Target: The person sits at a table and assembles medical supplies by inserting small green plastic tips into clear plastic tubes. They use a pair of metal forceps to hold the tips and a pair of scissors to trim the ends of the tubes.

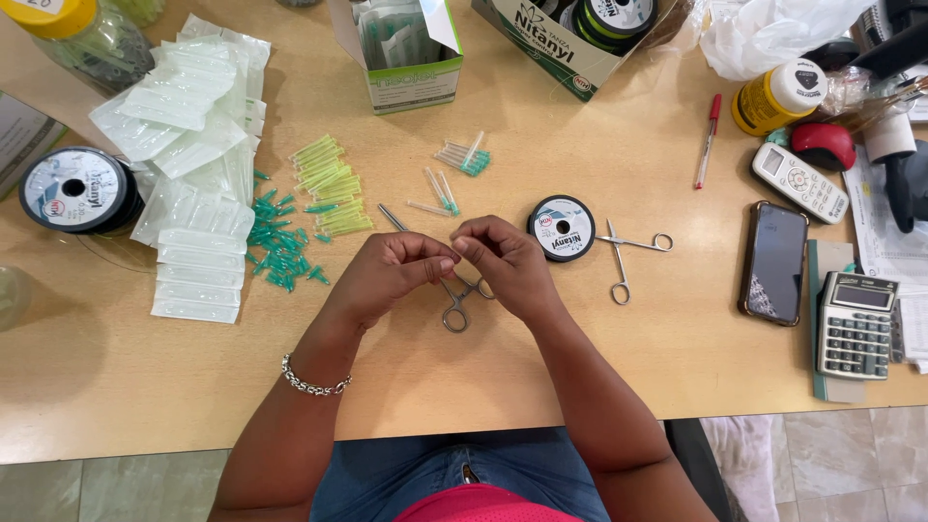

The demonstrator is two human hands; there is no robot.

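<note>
My left hand [391, 274] and my right hand [503, 261] meet fingertip to fingertip above the wooden table [599, 358], both pinched on something too small to make out, perhaps a thin thread. A metal clamp [454, 304] lies on the table right under the hands. A small black spool of thread [562, 229] sits just right of my right hand, with small scissors [623, 259] beside it. Capped needles with teal hubs [462, 158] lie beyond the hands.
Green caps and teal hubs [300, 217] are heaped left of centre beside clear blister packs [193, 164]. A large spool [75, 189] lies far left. Two open boxes [406, 58] stand at the back. Phone [773, 263], calculator [856, 324], remote [799, 182], pen [709, 140], yellow bottle [773, 97] at right.
</note>
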